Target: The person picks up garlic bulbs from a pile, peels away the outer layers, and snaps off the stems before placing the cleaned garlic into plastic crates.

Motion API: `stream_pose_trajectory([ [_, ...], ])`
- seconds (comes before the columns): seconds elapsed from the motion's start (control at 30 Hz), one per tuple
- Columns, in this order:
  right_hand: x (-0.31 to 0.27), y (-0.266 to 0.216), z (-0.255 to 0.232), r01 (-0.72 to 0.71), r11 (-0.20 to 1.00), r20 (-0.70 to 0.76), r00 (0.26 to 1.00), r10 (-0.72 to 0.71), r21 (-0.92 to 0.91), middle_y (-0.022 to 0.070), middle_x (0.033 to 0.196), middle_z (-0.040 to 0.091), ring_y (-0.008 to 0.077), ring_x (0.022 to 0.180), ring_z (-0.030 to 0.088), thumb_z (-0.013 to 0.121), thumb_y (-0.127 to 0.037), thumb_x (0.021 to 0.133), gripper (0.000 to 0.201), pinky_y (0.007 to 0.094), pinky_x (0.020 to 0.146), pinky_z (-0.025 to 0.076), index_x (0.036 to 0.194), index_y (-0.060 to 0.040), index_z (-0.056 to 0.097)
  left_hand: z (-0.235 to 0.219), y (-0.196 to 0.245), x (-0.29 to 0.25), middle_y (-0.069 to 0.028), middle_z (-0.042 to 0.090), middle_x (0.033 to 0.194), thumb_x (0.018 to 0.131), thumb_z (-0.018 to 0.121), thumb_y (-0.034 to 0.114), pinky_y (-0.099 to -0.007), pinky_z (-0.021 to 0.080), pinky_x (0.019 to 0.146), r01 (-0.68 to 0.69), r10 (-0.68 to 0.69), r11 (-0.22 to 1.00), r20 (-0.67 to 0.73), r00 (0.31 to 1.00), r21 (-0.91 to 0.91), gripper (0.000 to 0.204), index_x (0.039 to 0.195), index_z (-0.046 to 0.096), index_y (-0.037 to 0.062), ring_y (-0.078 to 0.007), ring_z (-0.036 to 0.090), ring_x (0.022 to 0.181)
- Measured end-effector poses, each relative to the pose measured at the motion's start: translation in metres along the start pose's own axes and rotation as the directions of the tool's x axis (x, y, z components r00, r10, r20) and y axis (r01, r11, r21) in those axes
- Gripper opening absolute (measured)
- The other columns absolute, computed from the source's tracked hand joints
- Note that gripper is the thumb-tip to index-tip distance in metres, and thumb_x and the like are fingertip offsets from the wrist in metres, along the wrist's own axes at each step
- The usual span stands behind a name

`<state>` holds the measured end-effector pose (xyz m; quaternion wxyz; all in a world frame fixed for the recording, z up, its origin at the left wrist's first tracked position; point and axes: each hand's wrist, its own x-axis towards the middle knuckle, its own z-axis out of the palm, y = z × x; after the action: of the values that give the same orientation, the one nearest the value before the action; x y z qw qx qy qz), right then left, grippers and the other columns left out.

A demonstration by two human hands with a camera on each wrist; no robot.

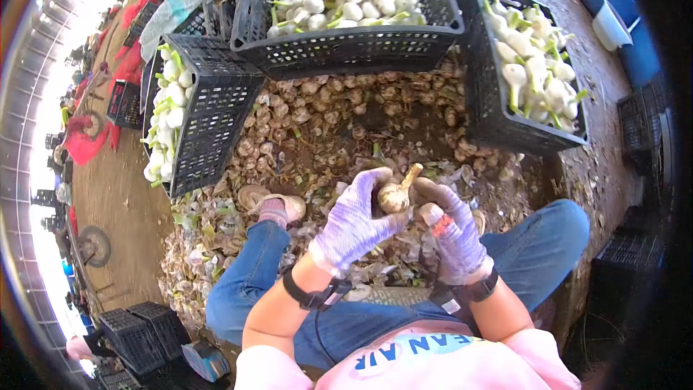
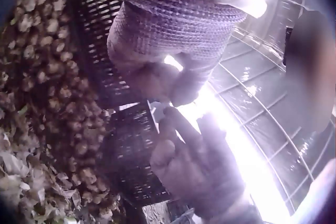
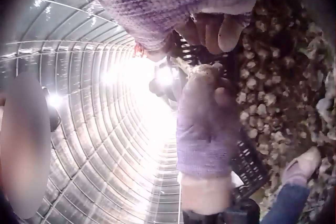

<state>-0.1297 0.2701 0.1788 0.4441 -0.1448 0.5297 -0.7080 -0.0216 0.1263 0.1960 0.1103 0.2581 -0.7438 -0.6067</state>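
Note:
My left hand (image 1: 355,217), in a purple-and-white knit glove, grips a garlic bulb (image 1: 393,198) in front of my lap. The bulb has dry, brownish skin, and its cut stem (image 1: 413,173) points up toward my right hand (image 1: 456,231). That right hand is gloved too, with a reddish-orange patch on the thumb; its loosely bent fingers sit right beside the bulb and stem. In the right wrist view, the garlic bulb (image 3: 209,70) shows at the left hand's fingertips, below the right hand's bent fingers (image 3: 228,34). The left wrist view is dim, and the bulb is mostly hidden there.
Black plastic crates of peeled white garlic stand ahead (image 1: 346,50), at left (image 1: 209,115) and at right (image 1: 527,126). Unpeeled bulbs (image 1: 271,119) cover the ground between them, with loose skins (image 1: 202,260) around my feet. A white basin (image 1: 612,27) leans at the far right.

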Motion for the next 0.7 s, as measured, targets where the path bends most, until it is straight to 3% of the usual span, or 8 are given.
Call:
stream_pose_trajectory([
  [0.07,-0.015,-0.004,0.003,-0.023,0.997,-0.009,1.000,0.024,0.067,0.0054,0.106,0.059,0.0112,0.095,0.055,0.066,-0.018,0.083,0.041,0.0253,0.082,0.045,0.117,-0.0004,0.052,0.007,0.018,-0.020,-0.0100,0.057,0.109,0.067,0.079,0.013,-0.0294,0.047,0.085,0.022,-0.022,1.000,0.019,1.000,-0.008,0.062,0.118,0.048,0.0006,-0.0161,0.056,0.099],
  [0.13,-0.025,-0.002,0.002,-0.056,0.989,-0.002,0.998,0.057,0.134,0.0054,0.102,0.061,0.0114,0.093,0.057,0.068,-0.020,0.081,0.039,0.0251,0.080,0.047,0.112,-0.0002,0.055,0.012,0.028,-0.036,-0.0098,0.057,0.108,0.066,0.080,0.013,-0.0296,0.048,0.084,-0.112,0.105,0.974,0.044,0.993,0.197,0.060,0.116,0.049,0.0017,-0.0179,0.057,0.097],
  [0.27,-0.042,-0.006,0.002,0.046,0.985,0.042,0.998,-0.054,0.164,0.0055,0.093,0.064,0.0122,0.084,0.061,0.070,-0.018,0.079,0.032,0.0250,0.074,0.049,0.104,-0.0007,0.059,0.022,0.038,-0.060,-0.0107,0.057,0.106,0.064,0.081,0.013,-0.0297,0.048,0.083,-0.245,0.250,0.950,-0.001,0.968,0.191,0.061,0.115,0.050,0.0025,-0.0191,0.058,0.096],
  [0.33,-0.051,-0.018,-0.001,-0.079,0.982,0.091,0.994,0.064,0.173,0.0051,0.092,0.064,0.0116,0.081,0.061,0.069,-0.018,0.081,0.030,0.0250,0.071,0.050,0.103,-0.0009,0.059,0.025,0.038,-0.068,-0.0103,0.057,0.106,0.065,0.081,0.015,-0.0298,0.047,0.084,-0.263,0.269,0.943,0.001,0.963,0.205,0.062,0.117,0.050,0.0022,-0.0179,0.057,0.097],
  [0.43,-0.061,-0.033,-0.007,-0.157,0.982,0.162,0.977,0.139,0.105,0.0039,0.089,0.064,0.0108,0.077,0.061,0.067,-0.018,0.082,0.025,0.0243,0.067,0.051,0.100,-0.0016,0.061,0.029,0.033,-0.077,-0.0085,0.056,0.111,0.067,0.081,0.018,-0.0298,0.046,0.087,-0.030,0.040,0.976,0.040,0.998,-0.217,0.065,0.120,0.049,0.0011,-0.0157,0.054,0.102],
  [0.57,-0.067,-0.026,-0.008,-0.203,0.939,0.164,0.973,0.162,0.278,0.0021,0.084,0.064,0.0100,0.074,0.061,0.067,-0.018,0.083,0.021,0.0235,0.065,0.050,0.096,-0.0021,0.063,0.037,0.035,-0.087,-0.0086,0.055,0.113,0.067,0.081,0.017,-0.0291,0.046,0.088,0.008,0.000,0.955,0.027,1.000,-0.298,0.065,0.121,0.048,0.0011,-0.0158,0.054,0.102],
  [0.7,-0.068,-0.020,-0.008,-0.071,0.993,0.108,0.992,0.062,0.090,0.0027,0.083,0.064,0.0097,0.073,0.061,0.067,-0.019,0.083,0.023,0.0236,0.064,0.050,0.097,-0.0013,0.062,0.039,0.035,-0.094,-0.0084,0.056,0.113,0.068,0.080,0.021,-0.0284,0.045,0.088,-0.044,0.044,0.994,0.000,0.999,-0.100,0.067,0.123,0.048,0.0007,-0.0150,0.054,0.102],
])
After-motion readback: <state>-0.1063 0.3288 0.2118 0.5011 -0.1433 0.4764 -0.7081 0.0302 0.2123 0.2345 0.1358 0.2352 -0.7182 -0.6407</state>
